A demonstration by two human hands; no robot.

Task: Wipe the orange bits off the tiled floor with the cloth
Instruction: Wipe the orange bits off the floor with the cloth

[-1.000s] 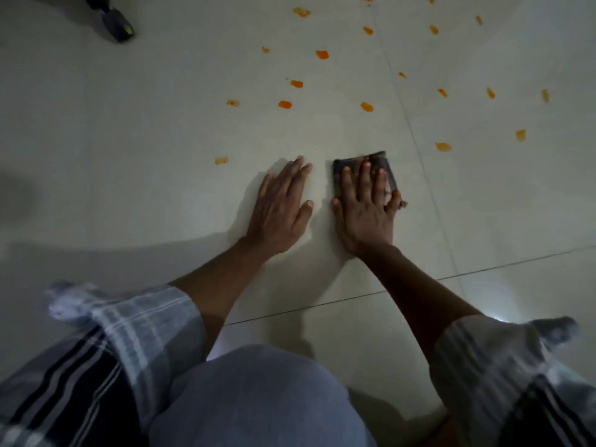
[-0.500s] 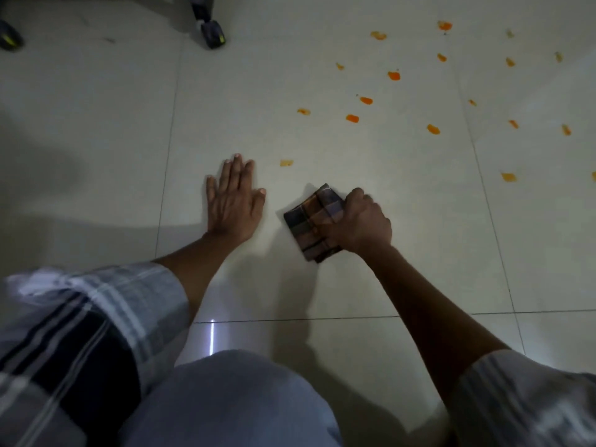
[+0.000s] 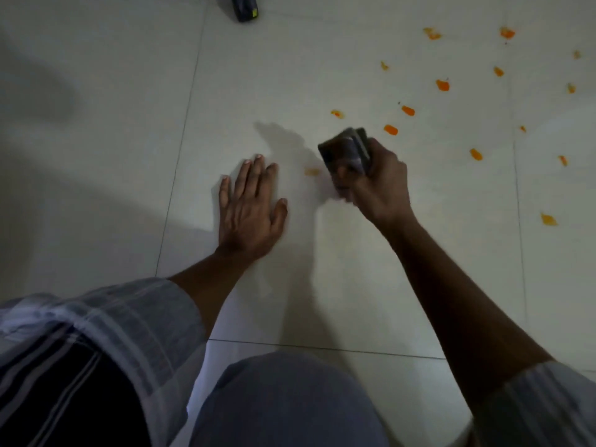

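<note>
My right hand point(image 3: 377, 185) grips a folded dark checked cloth point(image 3: 346, 148), held tilted up off the pale tiled floor point(image 3: 129, 124); the hand and cloth are blurred. Just left of the cloth lies one faint orange bit point(image 3: 312, 171). Several brighter orange bits point(image 3: 391, 129) are scattered beyond and to the right of the cloth, up to the far right corner. My left hand point(image 3: 250, 204) lies flat on the floor, fingers spread, holding nothing, a little left of the cloth.
A dark object with a yellow mark point(image 3: 245, 8) sits at the top edge. Grout lines point(image 3: 180, 156) cross the floor. My knee point(image 3: 283, 404) and striped sleeves fill the bottom of the view.
My right hand, first flat on the cloth, bunched it, picked it up and carried it forward toward the orange bits. The view has shifted left. My left hand stays flat on the floor.
</note>
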